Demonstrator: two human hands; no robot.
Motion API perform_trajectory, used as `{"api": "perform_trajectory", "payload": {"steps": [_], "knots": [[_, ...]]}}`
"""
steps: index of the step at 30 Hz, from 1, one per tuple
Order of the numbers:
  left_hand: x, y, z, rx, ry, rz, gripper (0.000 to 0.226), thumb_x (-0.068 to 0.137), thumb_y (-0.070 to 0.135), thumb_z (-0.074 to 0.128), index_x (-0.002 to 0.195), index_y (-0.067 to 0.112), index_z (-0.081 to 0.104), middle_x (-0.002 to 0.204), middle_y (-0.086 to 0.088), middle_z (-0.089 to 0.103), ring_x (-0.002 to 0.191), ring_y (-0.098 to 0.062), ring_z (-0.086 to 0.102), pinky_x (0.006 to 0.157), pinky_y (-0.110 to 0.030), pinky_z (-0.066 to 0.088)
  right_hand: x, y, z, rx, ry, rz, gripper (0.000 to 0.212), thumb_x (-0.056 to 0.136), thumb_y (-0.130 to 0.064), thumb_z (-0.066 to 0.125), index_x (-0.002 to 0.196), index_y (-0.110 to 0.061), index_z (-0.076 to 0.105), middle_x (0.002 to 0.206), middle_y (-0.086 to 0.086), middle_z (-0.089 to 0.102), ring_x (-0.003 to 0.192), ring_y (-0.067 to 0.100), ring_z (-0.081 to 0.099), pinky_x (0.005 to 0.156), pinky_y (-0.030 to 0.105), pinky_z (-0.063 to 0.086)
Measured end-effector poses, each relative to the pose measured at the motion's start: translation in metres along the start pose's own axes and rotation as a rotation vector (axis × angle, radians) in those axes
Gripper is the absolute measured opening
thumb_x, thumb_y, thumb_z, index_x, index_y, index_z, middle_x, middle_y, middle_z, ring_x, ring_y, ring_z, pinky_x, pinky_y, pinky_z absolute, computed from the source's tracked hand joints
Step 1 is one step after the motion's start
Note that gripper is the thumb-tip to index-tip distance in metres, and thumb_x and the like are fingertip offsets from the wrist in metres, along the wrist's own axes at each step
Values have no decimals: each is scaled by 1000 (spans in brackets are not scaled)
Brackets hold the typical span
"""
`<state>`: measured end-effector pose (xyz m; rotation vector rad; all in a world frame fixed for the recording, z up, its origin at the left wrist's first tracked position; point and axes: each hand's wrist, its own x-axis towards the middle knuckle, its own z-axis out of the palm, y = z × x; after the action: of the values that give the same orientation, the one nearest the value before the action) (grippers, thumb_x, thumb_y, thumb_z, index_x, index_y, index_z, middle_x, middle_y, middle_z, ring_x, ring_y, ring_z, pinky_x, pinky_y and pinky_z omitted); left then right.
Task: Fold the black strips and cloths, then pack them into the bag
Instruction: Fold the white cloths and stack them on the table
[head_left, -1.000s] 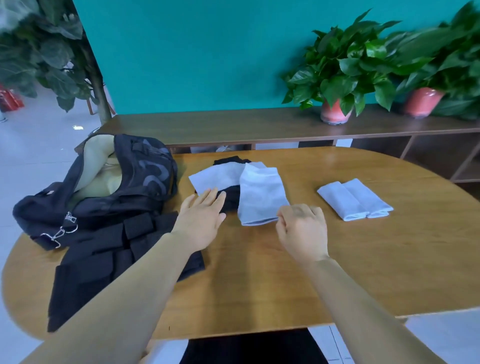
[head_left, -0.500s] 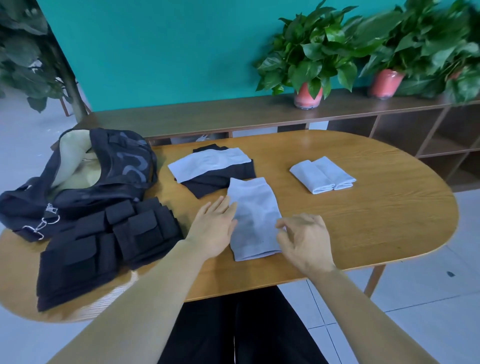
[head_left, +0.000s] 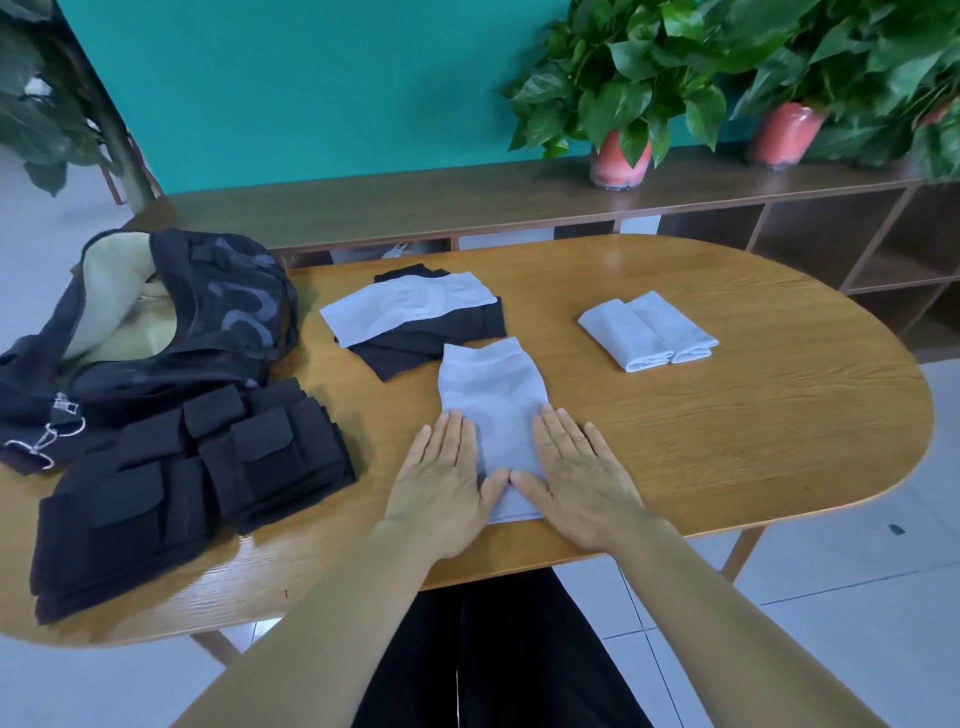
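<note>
— Pressing flat: left hand (head_left: 441, 483) and right hand (head_left: 576, 483), fingers straight, gripping nothing, on the grey cloth (head_left: 493, 395) at the counter's (head_left: 753, 431) 6 o'clock edge.
— The bag (head_left: 171, 322)?
— At 9 o'clock, mouth open, pale lining showing, contents unclear. Black strips (head_left: 182, 483) lie stacked just below it; folded cloths (head_left: 647, 330) at 2 o'clock.

A pale grey cloth (head_left: 493, 395) lies flat near the counter's front edge, its near end under both hands. Behind it another grey cloth (head_left: 408, 306) drapes a black pile (head_left: 441, 338). Two folded cloths (head_left: 647, 338) sit side by side (touching) at right. Black strips (head_left: 182, 483) lie stacked beside the open black bag (head_left: 156, 322).
</note>
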<state>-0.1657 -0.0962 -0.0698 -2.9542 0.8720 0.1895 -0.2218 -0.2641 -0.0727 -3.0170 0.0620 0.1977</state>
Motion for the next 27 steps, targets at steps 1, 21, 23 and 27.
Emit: {"api": "perform_trajectory", "payload": {"steps": [1, 21, 23, 27], "knots": [[-1, 1, 0, -2, 8, -1, 77, 98, 58, 4, 152, 6, -12, 160, -7, -17, 146, -15, -20, 119, -33, -13, -2, -1, 0, -2, 1, 20, 125, 45, -74, -44, 151, -14, -16, 158, -2, -23, 144, 11, -22, 118, 35, -14], [27, -15, -27, -100, 334, 108, 46, 103, 31, 33, 143, 11, 41, 155, -4, 30, 141, -21, 28, 116, -32, 12, 26, 10, -16, 190, 488, 70, 45, 99, -20, 38, 143, -8, 42, 142, 7, 50, 137, 22, 39, 110, 34, 25], [43, -14, -29, -49, 256, 106, 59, 104, 35, 27, 154, 7, 12, 162, -6, 3, 149, -20, 0, 120, -33, -4, 42, 10, -20, 124, 330, 69, 54, 103, -24, 30, 153, -7, 15, 160, 5, 18, 148, 16, 9, 118, 31, 5], [71, -14, -21, 34, 114, 92, 72, 101, 46, 22, 153, 5, -8, 161, -10, -14, 147, -20, -18, 119, -37, -13, 72, -1, -23, -66, 180, -35, 59, 105, -32, 17, 152, -7, -7, 161, 6, -8, 148, 17, -12, 118, 36, -9]]}}
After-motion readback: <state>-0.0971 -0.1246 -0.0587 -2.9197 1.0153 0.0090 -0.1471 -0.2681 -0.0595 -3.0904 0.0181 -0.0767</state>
